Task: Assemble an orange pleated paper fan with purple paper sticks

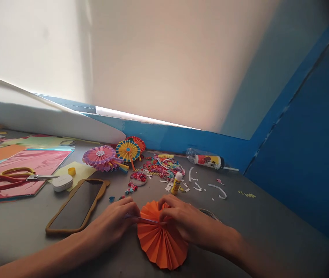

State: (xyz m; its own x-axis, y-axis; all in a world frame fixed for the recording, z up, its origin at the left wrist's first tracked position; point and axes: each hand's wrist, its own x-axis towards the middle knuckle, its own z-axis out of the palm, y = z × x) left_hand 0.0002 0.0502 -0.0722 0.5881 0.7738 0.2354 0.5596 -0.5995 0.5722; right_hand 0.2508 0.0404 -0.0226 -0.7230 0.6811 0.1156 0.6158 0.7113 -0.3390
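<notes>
An orange pleated paper rosette (pixel 164 249) lies on the grey table in front of me. Over its upper half runs a thin purplish strip (pixel 147 221). My left hand (pixel 122 216) is closed on the strip's left end, at the rosette's left edge. From the right, my right hand (pixel 177 216) reaches over the rosette, fingers bent and pinched at the strip's other end near the centre. A yellow glue stick (pixel 176 184) with a white cap stands just behind my right hand.
Phone (pixel 75 206), white case (pixel 62 183) and red-handled scissors (pixel 10 180) lie left, the scissors on pink sheets (pixel 36 164). Finished paper rosettes (pixel 99 156), coloured scraps (pixel 164 166) and a glue bottle (pixel 209 160) lie near the blue wall (pixel 164 137).
</notes>
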